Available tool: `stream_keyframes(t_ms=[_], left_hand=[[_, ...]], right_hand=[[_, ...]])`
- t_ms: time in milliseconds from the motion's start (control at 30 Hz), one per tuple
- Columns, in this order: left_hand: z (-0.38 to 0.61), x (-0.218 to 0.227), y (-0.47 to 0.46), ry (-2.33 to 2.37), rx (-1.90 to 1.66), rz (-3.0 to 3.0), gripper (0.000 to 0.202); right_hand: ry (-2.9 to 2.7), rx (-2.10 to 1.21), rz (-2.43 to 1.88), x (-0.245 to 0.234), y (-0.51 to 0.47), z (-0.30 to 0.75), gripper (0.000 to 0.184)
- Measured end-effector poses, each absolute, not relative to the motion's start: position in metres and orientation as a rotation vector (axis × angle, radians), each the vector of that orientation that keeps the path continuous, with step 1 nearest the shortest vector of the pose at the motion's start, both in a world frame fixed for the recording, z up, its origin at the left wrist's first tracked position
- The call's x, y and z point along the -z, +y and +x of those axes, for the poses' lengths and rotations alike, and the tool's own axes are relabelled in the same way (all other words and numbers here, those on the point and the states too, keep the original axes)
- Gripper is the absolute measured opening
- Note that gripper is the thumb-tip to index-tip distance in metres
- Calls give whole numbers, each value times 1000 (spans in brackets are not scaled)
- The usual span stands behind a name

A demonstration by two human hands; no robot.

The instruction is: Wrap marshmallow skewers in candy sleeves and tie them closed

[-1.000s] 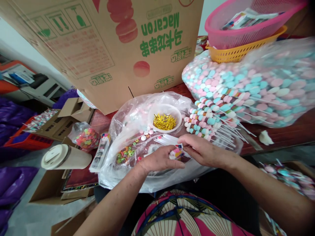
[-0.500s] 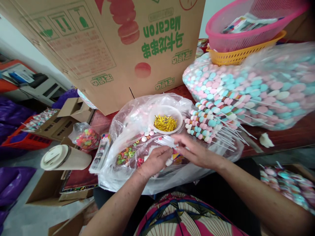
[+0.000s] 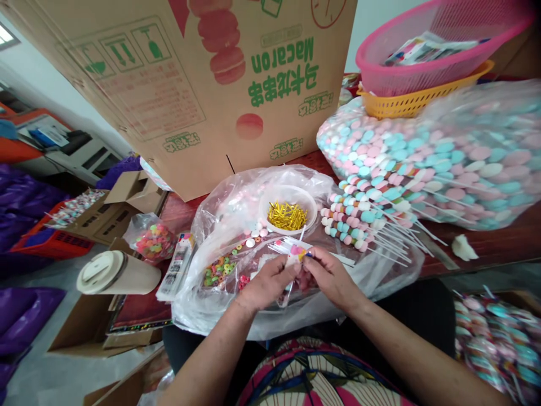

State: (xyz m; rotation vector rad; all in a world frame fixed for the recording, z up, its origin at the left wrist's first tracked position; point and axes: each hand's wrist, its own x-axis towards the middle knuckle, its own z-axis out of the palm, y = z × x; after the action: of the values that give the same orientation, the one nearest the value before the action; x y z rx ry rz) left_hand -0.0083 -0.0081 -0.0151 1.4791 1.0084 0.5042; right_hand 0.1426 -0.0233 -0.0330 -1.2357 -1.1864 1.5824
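Both hands meet over the plastic sheet on the table. A small printed plastic packet (image 3: 298, 254), pink, yellow and blue, is pinched between them. My left hand (image 3: 269, 283) has its fingers closed on the packet's left side. On the other side, my right hand (image 3: 332, 277) grips the edge with thumb and fingertips. The packet's lower part and whatever is inside it cannot be made out. White sticks (image 3: 284, 246) lie just behind the fingers. Beyond them, a white bowl (image 3: 313, 210) holds gold twist ties (image 3: 287, 216).
Marshmallow skewers (image 3: 359, 217) lie at the right before a large bag of marshmallows (image 3: 456, 152). Ring candies (image 3: 220, 268) lie on the clear plastic sheet (image 3: 190, 316). A lidded cup (image 3: 135, 274) and flat packets (image 3: 177, 268) are at left. A tall carton (image 3: 169, 101) stands behind.
My right hand has gone from loosely spread to pinching the packet. The colourful packet is now raised upright between both hands. The view has shifted slightly.
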Motion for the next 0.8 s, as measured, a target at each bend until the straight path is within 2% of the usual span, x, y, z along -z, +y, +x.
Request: stream_keyframes(t_ms=[100, 233, 333, 400, 500, 567, 633, 733, 800], left_hand=[[-18, 11, -1, 970, -301, 1475, 29], [-16, 1, 7, 1084, -286, 1612, 16], [-11, -5, 8, 1058, -278, 1648, 17], [-11, -4, 7, 1049, -268, 1574, 19], [-12, 1, 6, 1093, -247, 1395, 23], [-14, 3, 6, 1092, -221, 1389, 23], [-14, 2, 8, 1039, -162, 1441, 22], [-11, 0, 9, 875, 64, 1440, 18], [-7, 0, 8, 857, 204, 1564, 15]], right_hand=[[-1510, -1366, -1308, 31, -22, 146, 19], [-1819, -889, -1324, 29, -19, 148, 25], [-1662, -938, -1341, 27, -15, 148, 31], [-1619, -840, -1366, 24, -11, 153, 32], [-1923, -274, -1230, 17, -5, 167, 26], [-2311, 85, -936, 14, -3, 175, 30], [-2608, 280, -670, 14, -5, 180, 35], [-2776, 291, -602, 18, -11, 178, 29], [-2833, -27, -767, 21, -16, 173, 23]])
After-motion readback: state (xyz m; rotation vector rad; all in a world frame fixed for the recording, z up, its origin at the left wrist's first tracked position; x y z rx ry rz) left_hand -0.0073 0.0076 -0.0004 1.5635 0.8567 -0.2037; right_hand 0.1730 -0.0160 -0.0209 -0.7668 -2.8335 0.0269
